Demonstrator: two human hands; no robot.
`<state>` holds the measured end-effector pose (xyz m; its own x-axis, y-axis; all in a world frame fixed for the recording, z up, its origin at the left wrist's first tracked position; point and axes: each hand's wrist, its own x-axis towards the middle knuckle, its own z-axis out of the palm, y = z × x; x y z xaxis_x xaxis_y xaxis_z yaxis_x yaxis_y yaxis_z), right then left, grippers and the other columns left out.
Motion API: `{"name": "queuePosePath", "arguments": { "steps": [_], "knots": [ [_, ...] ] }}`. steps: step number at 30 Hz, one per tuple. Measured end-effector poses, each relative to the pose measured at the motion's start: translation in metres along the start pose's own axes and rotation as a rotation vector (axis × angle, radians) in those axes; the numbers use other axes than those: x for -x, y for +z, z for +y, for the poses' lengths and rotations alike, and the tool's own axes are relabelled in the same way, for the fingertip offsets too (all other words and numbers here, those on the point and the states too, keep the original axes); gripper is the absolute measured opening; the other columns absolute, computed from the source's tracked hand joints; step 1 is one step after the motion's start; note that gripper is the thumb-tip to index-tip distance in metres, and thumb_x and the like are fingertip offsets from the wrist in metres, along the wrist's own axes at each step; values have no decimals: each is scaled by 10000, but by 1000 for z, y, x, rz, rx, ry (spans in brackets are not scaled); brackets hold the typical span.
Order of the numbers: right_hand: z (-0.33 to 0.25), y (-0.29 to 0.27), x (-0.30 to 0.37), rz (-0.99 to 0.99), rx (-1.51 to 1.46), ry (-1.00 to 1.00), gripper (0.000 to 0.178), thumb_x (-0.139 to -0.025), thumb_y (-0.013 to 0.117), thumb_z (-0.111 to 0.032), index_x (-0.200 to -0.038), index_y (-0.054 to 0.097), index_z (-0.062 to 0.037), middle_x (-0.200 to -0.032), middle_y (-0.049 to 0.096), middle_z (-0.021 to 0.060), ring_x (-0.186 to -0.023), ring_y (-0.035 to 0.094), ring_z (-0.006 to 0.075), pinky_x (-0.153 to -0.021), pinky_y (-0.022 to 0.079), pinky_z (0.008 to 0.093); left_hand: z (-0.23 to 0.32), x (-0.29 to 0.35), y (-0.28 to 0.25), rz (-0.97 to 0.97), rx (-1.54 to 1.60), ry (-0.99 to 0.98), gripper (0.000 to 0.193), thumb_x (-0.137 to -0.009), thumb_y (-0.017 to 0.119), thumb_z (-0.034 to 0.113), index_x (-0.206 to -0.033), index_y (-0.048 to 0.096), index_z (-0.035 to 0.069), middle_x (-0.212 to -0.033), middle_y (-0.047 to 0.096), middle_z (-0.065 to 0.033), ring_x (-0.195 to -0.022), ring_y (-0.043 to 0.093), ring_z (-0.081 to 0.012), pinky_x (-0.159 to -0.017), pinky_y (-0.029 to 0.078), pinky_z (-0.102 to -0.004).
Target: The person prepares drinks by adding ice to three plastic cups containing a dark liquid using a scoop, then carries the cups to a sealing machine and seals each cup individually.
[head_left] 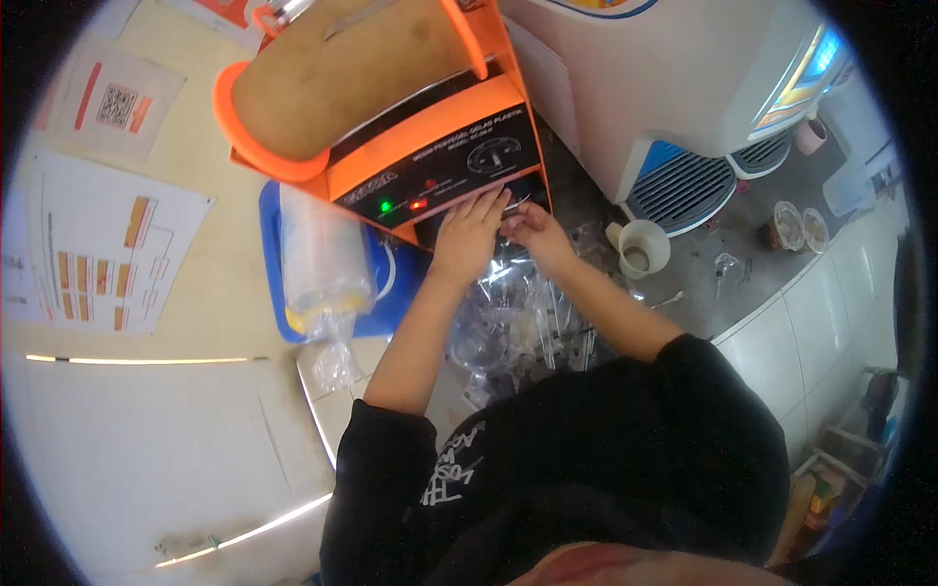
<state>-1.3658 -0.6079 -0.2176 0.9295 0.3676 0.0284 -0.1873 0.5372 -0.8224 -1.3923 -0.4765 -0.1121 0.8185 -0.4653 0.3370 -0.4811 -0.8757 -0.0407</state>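
Observation:
An orange cup sealing machine [430, 156] with a black front panel stands ahead of me. A green and a red light glow on its panel. My left hand [467, 239] lies against the lower front of the panel, its fingers stretched out. Just to its right is my right hand [536, 236], its fingers bent and pinched together at the machine's lower front. Whatever it may grip is too small to make out. Crumpled clear plastic [508, 322] lies below both hands, partly hidden by my arms.
A blue tray [271, 249] holds a stack of wrapped clear plastic cups [327, 259] at left. On the right are a drink dispenser [674, 88] with dark drip grilles [684, 186], a white mug [643, 247], a spoon [668, 299] and small clear-lidded tubs [785, 225].

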Motion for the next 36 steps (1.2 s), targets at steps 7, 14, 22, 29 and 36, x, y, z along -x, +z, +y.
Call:
{"name": "queuePosePath", "arguments": {
  "steps": [7, 14, 22, 29, 36],
  "knots": [
    [-192, 25, 14, -213, 870, -310, 226, -868, 571, -164, -1032, 591, -9, -919, 618, 64, -864, 597, 176, -774, 481, 309, -11, -2, 23, -258, -87, 6, 549, -808, 455, 102, -1350, 398, 170, -1414, 366, -57, -1238, 419, -277, -1019, 345, -423],
    [-411, 170, -154, 306, 687, -972, 429, -812, 570, -247, -1129, 546, 42, -982, 608, 175, -863, 589, 285, -777, 458, 383, 51, -16, -25, 96, 50, 366, 542, -726, 615, 210, -1251, 494, 147, -1313, 468, -58, -1237, 405, -279, -1019, 328, -444],
    [-339, 142, -83, 2, 141, -762, 234, -829, 646, -236, -729, 488, -96, -677, 406, -21, -617, 360, 86, -546, 309, 227, 28, -89, -109, 549, -46, -184, 390, -716, 663, 297, -1028, 596, 73, -1097, 577, -110, -1014, 530, -301, -905, 385, -427],
    [-244, 50, 19, -451, 346, -1308, 377, -743, 646, -244, -584, 333, -107, -560, 338, 4, -534, 353, 184, -581, 330, 343, 47, -92, -99, 516, -36, -170, 420, -700, 675, 324, -1040, 594, 90, -1002, 581, -89, -902, 552, -274, -784, 412, -394],
    [-234, 60, 6, -390, 320, -1375, 294, -787, 578, -162, -616, 348, -94, -581, 354, 19, -571, 364, 186, -607, 334, 354, 37, -92, -92, 608, -135, -192, 429, -700, 681, 343, -1079, 595, 159, -1045, 542, -34, -913, 521, -227, -742, 360, -365]
  ]
}}
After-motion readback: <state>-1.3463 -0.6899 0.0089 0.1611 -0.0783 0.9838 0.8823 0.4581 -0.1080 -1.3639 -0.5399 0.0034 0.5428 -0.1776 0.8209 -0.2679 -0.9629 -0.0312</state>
